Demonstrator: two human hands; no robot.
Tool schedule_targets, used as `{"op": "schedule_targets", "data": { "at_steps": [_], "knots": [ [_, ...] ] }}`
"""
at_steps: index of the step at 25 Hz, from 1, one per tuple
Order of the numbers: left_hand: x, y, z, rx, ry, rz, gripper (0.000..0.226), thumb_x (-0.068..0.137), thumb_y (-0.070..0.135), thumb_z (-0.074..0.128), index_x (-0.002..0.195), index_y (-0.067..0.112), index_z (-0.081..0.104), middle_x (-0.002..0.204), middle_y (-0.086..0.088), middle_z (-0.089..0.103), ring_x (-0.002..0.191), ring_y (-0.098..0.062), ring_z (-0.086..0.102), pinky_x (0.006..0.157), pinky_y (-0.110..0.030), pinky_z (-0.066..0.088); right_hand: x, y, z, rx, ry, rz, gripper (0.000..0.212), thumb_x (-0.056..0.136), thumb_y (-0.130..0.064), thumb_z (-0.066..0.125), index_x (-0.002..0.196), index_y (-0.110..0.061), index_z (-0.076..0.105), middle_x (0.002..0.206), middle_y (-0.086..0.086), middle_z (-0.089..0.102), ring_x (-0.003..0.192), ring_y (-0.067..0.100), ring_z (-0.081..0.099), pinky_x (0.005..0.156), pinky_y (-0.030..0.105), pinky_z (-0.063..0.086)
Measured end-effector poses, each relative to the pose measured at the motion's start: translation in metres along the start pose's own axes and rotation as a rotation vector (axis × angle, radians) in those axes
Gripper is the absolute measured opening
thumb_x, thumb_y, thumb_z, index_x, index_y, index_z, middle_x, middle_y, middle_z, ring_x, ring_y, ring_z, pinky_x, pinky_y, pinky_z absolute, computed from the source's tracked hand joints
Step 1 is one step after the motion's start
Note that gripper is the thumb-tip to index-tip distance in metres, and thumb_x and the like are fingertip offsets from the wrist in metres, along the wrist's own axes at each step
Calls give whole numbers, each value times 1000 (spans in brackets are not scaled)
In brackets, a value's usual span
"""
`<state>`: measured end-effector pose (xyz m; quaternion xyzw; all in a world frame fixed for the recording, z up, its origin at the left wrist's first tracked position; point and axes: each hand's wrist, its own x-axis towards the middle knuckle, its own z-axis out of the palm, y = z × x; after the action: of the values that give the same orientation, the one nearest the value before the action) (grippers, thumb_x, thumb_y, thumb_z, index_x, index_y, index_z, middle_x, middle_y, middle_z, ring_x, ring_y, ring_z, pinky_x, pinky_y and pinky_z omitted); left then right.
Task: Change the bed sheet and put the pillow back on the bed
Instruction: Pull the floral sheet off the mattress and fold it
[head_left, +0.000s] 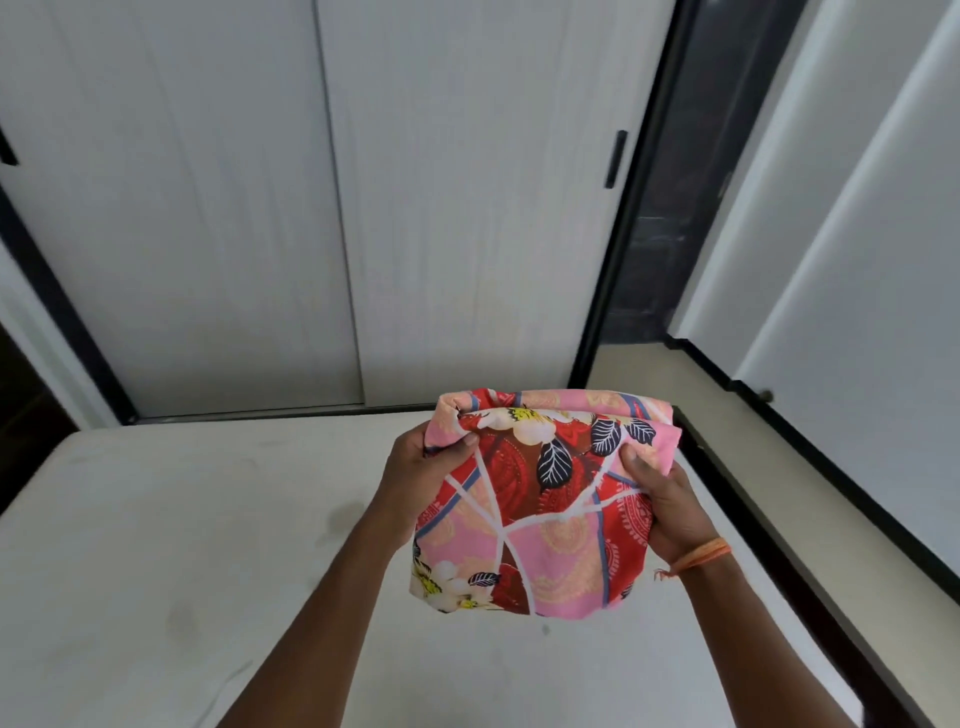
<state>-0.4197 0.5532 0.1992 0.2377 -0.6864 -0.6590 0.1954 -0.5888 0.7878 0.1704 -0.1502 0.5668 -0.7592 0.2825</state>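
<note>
Pink folded sheet (535, 509), both hands gripping

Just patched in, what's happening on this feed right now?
A person is standing over a bare mattress with no sheet on it. Both hands hold a folded floral sheet, pink and red, up above the mattress: the left hand grips its left edge and the right hand grips its right edge. The sheet is not yet unfolded or spread. Closed white wardrobe doors stand behind the bed. No pillow is in view.
</note>
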Motion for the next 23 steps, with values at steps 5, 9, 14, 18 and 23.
{"op": "schedule_targets", "data": {
  "at_steps": [5,9,14,18,23],
  "knots": [
    [-16,40,87,-39,-59,71,22,81,40,74,95,23,68,82,5,76,72,-16,74,62,-28,58,-55,-55,-71,-44,122,-116,45,83,-7,72,125,-2,57,119,29,64,90,41,68,84,55,56],
    [-23,67,185,-28,-169,74,39,76,53,73,97,20,69,84,1,77,74,-20,75,70,-36,61,-84,-96,-155,7,261,-187,39,87,-13,71,123,-2,59,119,28,64,102,49,61,93,67,46],
    [-33,86,330,-41,-292,53,42,80,51,73,103,16,69,90,-4,77,80,-26,75,79,-45,61,-125,-154,-277,1,353,-204,43,86,-19,71,123,0,58,115,26,67,88,40,68,86,54,55],
    [-37,102,434,-86,-332,40,38,82,43,74,106,14,68,92,-6,76,82,-28,75,80,-45,60,-148,-193,-370,-5,372,-233,31,89,-19,67,116,-3,62,110,23,69,80,34,70,80,48,58],
    [-20,110,555,-161,-379,6,26,88,30,71,109,16,64,93,-7,76,83,-28,74,70,-37,60,-141,-236,-482,-37,396,-270,38,88,-23,68,120,-4,61,110,22,69,80,34,70,80,47,58]
  ]
}}
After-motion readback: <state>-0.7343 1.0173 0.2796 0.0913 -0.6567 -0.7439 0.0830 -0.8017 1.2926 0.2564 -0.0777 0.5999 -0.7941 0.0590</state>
